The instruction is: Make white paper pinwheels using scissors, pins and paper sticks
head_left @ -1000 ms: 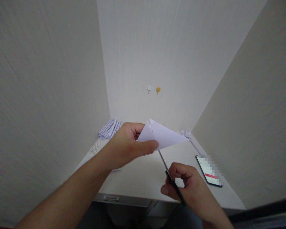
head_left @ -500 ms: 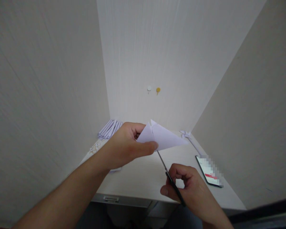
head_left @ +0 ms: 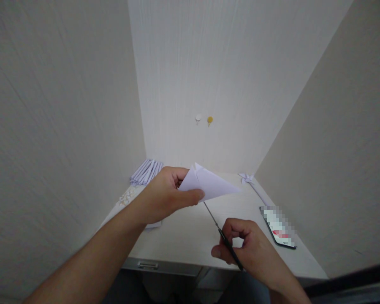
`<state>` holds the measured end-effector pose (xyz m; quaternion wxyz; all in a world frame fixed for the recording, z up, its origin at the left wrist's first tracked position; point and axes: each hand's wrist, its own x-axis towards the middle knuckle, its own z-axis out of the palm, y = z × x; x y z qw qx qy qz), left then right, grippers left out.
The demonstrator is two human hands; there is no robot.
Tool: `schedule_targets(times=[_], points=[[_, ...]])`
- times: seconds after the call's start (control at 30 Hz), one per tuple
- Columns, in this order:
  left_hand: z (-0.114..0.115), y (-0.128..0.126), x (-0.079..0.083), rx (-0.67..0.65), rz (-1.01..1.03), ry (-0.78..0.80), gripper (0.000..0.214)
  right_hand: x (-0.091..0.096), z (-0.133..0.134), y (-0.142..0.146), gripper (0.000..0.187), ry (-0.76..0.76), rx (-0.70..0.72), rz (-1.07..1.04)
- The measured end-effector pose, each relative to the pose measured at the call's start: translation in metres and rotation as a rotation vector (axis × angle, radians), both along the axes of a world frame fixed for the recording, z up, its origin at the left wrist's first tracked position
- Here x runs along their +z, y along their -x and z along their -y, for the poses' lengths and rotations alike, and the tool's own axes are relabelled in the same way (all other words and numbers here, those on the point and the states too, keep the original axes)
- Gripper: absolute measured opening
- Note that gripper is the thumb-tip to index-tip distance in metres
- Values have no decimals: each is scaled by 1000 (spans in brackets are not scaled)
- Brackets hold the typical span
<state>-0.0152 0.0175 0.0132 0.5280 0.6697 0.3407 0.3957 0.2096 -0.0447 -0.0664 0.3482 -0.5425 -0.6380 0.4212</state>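
Observation:
A folded sheet of white paper [head_left: 210,182], roughly triangular with a slit near its upper tip, is pinched between the thumb and fingers of my left hand [head_left: 174,192] above the table. My right hand [head_left: 245,242] grips a pair of scissors [head_left: 227,241] by the black handles, its fingers curled through the loops. The thin metal blades point up and left, and their tips reach the paper's lower edge near my left thumb. Whether the tips touch the paper I cannot tell.
Rolled paper sticks [head_left: 146,172] lie stacked at the back left, beside small pale pieces [head_left: 126,196]. A paper pinwheel [head_left: 247,179] on a stick rests at the back right, behind a phone [head_left: 278,230]. Walls enclose the white table [head_left: 174,245]; two hooks [head_left: 210,120] hang on the back one.
My left hand and the folded paper have shifted slightly left and down. The scissors in my right hand have moved a little left with them.

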Motion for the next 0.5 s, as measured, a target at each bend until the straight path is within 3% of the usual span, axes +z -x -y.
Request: schedule_targets(times=[0.13,0.3,0.4,0.5], points=[[-13,6,-30,196,32,26,21,-41,-31,-8,39,144,-68,209],[-27,7,-73,333,109,166,28,-88,-85,-14,29,234,-104,421],[-28,6,-83,330,139,206,29,-101,-110,-12,22,268,-65,548],[-26,4,-83,324,160,214,28,-105,-125,-7,29,274,-33,637]])
